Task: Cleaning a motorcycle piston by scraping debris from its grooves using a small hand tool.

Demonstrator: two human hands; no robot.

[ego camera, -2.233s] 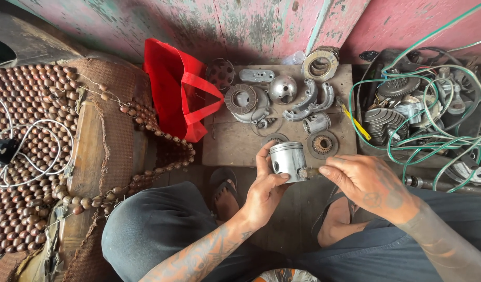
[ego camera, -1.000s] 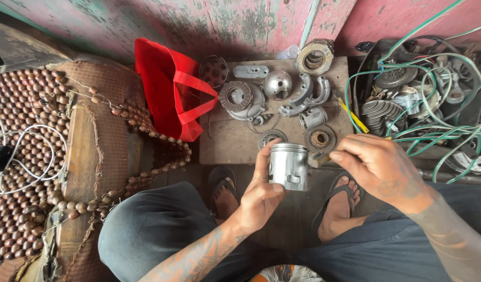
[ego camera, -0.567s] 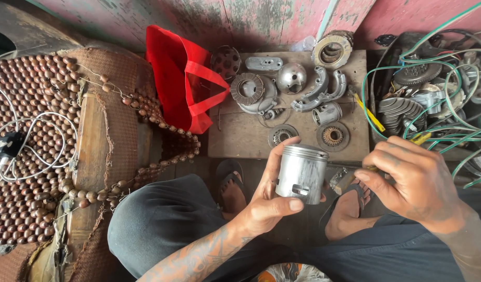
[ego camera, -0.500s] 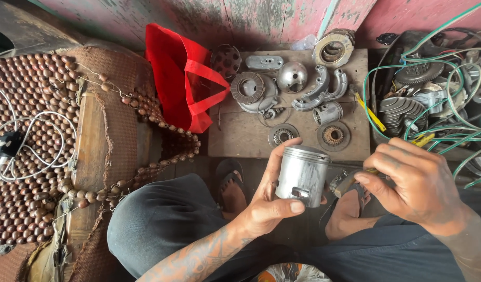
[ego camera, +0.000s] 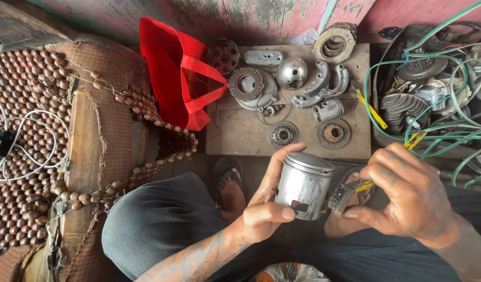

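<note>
- Metal, grey and dull: the piston (ego camera: 304, 184) sits low in the view, at about 5 o'clock from the frame centre, above the person's lap and apart from the wooden board (ego camera: 240, 133).
- Left hand (ego camera: 264, 209): fingers clamped on the piston's skirt, thumb across the front by the cut-out, crown turned up and slightly away.
- Right hand (ego camera: 405, 196): fingers pinched together on a small dark pad (ego camera: 340, 197) that touches the piston's side at its 3 o'clock.
- Change since two seconds earlier: the piston now lies closer to the camera and lower in the view, and the right hand, then beside it, now presses the pad against its wall; judged, work on the piston's surface is under way.
- Red bag (ego camera: 180, 73): soft, with looped handles, at 11 o'clock from the piston, leaning at the board's left edge; no label can be made out.
- Board at 12 o'clock: round and curved metal engine parts (ego camera: 282, 83) laid flat.
- Green cables (ego camera: 439, 104) over a heap of metal parts at 2 o'clock.
- Brown beaded mat (ego camera: 26, 130) at 9 o'clock, a white cord lying on it.
- Signs: none visible.
</note>
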